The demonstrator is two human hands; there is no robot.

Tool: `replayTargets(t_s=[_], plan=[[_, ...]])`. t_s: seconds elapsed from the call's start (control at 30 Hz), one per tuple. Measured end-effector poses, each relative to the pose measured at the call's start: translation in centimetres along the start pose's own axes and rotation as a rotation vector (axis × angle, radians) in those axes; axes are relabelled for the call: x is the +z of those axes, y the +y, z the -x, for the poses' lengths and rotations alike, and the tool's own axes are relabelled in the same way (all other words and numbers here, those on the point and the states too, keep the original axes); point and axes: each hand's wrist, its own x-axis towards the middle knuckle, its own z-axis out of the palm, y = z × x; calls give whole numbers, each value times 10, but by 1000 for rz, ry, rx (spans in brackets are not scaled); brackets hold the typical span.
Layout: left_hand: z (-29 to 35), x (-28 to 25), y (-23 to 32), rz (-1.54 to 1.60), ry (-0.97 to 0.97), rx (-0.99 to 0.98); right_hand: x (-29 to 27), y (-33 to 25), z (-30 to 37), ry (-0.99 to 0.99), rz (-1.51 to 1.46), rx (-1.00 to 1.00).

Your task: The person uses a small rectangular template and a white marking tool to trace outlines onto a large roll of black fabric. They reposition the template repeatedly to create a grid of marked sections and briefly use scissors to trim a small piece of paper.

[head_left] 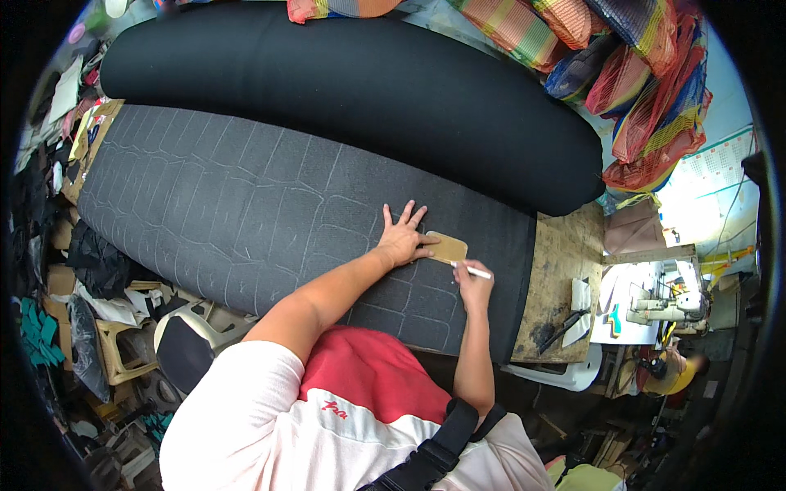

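Note:
Dark grey fabric (246,204) lies spread over the table, covered with rows of pale chalk-like outlines. On its right part rests a small tan template (449,248) with rounded corners. My left hand (400,238) lies on the fabric with fingers spread, its thumb and a fingertip touching the template's left edge. In my right hand (472,282) is a white marking pen (478,272), gripped between the fingers, its tip at the template's lower right edge.
A thick black fabric roll (352,90) lies along the far side. Bare wooden tabletop (561,254) shows at the right, with black scissors (566,327) on it. Beyond is a sewing machine (667,303). Striped mesh bags (655,98) hang at upper right; a stool (192,344) stands at left.

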Motion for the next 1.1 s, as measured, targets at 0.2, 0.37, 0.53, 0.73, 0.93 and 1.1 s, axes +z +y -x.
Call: replayTargets(t_s=[0.2, 0.37, 0.53, 0.73, 0.93, 1.1], plan=[[-3, 5, -6, 10, -6, 19, 38, -17, -50, 3, -19, -184], [-7, 6, -5, 27, 22, -19, 52, -29, -66, -118, 168, -197], [-7, 4, -3, 13, 13, -30, 27, -22, -71, 31, 297, -102], [-11, -1, 5, -84, -29, 4, 13, -5, -53, 249, 246, -71], [-37, 5, 13, -112, -53, 105, -7, 2, -25, -18, -32, 427], [-41, 26, 42, 691, -75, -150, -13, 12, -3, 215, -530, 491]])
